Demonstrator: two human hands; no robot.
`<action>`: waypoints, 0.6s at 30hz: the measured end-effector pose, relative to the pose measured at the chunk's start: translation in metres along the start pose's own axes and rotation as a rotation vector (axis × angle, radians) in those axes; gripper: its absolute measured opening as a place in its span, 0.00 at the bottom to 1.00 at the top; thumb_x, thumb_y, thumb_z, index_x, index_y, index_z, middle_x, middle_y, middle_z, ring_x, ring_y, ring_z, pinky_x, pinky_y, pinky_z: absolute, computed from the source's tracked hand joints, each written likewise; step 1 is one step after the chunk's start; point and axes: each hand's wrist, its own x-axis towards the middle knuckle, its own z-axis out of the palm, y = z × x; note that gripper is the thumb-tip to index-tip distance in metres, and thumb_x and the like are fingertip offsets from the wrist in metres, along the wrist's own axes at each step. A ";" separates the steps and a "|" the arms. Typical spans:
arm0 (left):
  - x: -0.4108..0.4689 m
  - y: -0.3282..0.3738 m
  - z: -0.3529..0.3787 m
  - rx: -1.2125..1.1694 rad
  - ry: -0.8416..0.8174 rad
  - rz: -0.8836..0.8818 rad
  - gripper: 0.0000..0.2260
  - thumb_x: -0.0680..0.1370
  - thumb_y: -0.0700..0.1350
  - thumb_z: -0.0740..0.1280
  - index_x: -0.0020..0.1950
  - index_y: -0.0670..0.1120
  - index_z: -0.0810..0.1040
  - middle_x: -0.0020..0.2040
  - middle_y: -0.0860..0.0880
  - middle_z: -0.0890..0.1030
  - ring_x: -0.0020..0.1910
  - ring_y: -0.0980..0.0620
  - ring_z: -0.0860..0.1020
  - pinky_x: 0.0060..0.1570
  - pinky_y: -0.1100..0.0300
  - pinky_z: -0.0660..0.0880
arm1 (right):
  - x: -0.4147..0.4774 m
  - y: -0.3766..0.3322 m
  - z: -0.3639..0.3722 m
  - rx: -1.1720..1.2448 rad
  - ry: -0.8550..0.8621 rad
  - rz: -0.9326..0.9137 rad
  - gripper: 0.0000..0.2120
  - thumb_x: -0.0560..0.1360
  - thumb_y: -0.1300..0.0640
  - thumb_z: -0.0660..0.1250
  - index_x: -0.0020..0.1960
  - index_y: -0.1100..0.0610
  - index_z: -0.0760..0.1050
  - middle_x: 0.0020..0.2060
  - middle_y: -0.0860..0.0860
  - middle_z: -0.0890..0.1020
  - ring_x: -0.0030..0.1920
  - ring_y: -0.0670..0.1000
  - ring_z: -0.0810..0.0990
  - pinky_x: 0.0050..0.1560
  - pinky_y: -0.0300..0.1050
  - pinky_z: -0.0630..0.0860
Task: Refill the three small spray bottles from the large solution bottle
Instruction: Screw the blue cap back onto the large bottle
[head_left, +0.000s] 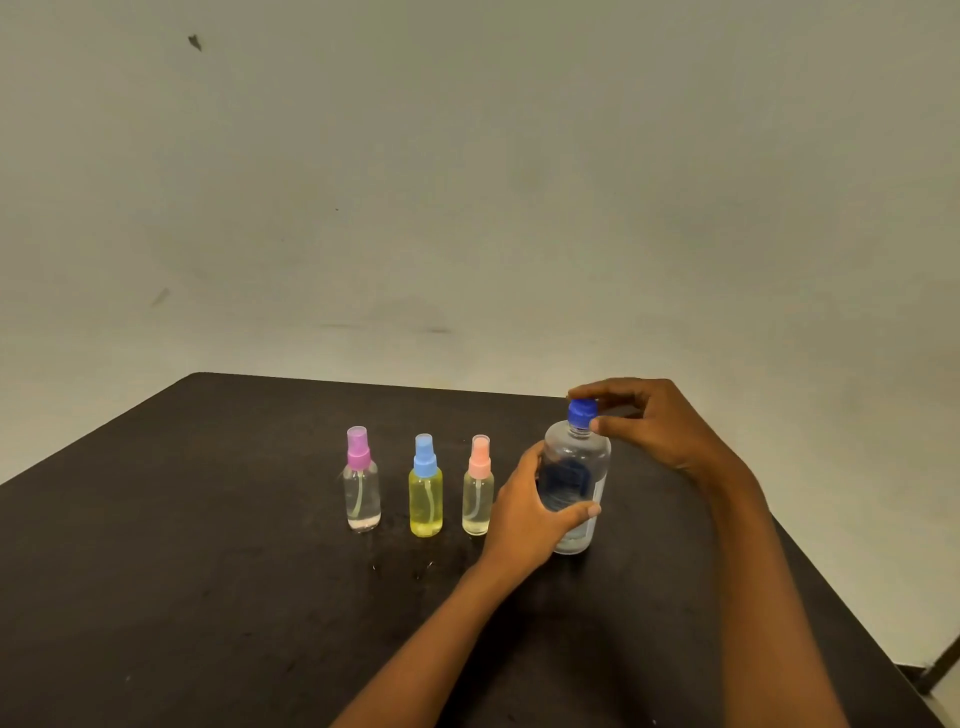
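Spray bottles (425, 488) beside gripped large bottle (576, 483)

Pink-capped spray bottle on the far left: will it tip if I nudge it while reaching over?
Probably. The pink-capped spray bottle looks tall and narrow, with only a little liquid at the bottom, so likely light and top-heavy. The plastic looks smooth and might slide on the table first.
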 end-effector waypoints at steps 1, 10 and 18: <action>0.000 0.000 0.000 0.000 -0.002 0.000 0.34 0.70 0.47 0.74 0.71 0.50 0.61 0.67 0.54 0.70 0.61 0.61 0.67 0.59 0.69 0.64 | -0.001 0.001 -0.001 0.003 0.005 0.002 0.16 0.71 0.67 0.68 0.53 0.48 0.76 0.51 0.48 0.80 0.51 0.45 0.78 0.48 0.34 0.75; 0.001 -0.001 0.002 0.014 0.004 -0.013 0.35 0.69 0.49 0.75 0.71 0.51 0.61 0.69 0.52 0.70 0.66 0.55 0.69 0.64 0.63 0.66 | 0.004 0.001 0.006 -0.065 0.149 0.004 0.11 0.65 0.60 0.75 0.45 0.54 0.77 0.39 0.48 0.80 0.39 0.47 0.76 0.39 0.32 0.72; 0.000 0.000 0.001 0.021 -0.001 -0.008 0.34 0.70 0.48 0.74 0.71 0.50 0.61 0.70 0.52 0.69 0.68 0.54 0.68 0.64 0.64 0.65 | 0.002 -0.004 0.000 -0.081 0.064 -0.044 0.19 0.71 0.65 0.68 0.55 0.45 0.73 0.52 0.42 0.77 0.50 0.44 0.76 0.46 0.34 0.73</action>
